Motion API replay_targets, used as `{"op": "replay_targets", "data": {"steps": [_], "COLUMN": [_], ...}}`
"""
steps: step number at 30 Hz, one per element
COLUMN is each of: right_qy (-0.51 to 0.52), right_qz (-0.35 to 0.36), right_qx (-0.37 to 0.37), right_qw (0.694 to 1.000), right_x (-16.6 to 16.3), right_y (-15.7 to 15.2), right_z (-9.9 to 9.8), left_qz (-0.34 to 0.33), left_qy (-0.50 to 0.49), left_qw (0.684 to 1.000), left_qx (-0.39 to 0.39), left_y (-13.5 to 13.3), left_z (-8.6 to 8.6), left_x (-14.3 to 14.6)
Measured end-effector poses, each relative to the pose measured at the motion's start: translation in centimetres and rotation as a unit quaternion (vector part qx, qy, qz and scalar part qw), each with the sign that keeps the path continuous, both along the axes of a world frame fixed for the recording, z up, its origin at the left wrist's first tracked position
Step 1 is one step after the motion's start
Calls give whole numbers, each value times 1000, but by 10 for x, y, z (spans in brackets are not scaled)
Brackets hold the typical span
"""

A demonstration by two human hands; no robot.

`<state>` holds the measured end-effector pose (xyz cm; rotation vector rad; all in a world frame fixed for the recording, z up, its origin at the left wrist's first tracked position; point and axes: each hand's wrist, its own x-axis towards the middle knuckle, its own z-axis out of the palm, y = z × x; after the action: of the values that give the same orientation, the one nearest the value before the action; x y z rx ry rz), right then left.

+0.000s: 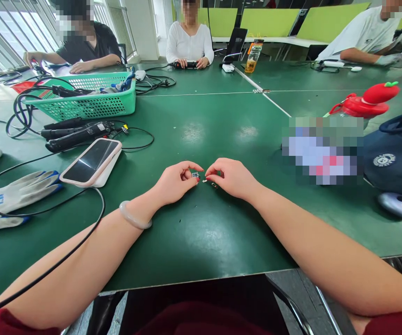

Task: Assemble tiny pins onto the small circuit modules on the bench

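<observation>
Both my hands rest on the green table point(201, 232), fingertips nearly touching at the middle. My left hand point(174, 181), with a pale bangle on the wrist, pinches a tiny white and dark part point(195, 175) between thumb and fingers. My right hand point(230, 177) is closed in a pinch on a very small metal piece point(205, 180) just right of that part. Another small bit point(214, 185) lies on the table under my right fingers.
A phone point(91, 161) on a white stand, white gloves point(12, 197), black cables and tools point(75, 132) and a green basket point(85, 100) lie at the left. A dark bag point(396, 158) and red bottle point(364, 103) stand right. Three other people sit at the far side.
</observation>
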<state>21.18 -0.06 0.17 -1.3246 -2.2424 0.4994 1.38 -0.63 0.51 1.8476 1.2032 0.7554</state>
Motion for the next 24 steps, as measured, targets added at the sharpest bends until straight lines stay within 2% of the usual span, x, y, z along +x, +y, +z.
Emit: {"op": "replay_targets", "data": {"steps": [5,9,17,24], "right_qy": [-57,-63,102,145], "right_qz": [7,1,-18,-2], "right_qx": [-10,-12,28,47], "right_qw": [998,998,994,988], "right_x": [-3,-6,-8,-14], "right_y": [2,2,-8,-16], "right_z": [-4,-5,2,5], "left_qz": [11,23,77,37], "left_qy": [13,-16,-27,-112], "left_qw": [1000,1000,996,993], "left_qx": [-1,3,41,-27], "left_y": [1,3,5,4], "left_z": [-1,-5,-6,-9], "left_x": [-1,-3,-4,0]}}
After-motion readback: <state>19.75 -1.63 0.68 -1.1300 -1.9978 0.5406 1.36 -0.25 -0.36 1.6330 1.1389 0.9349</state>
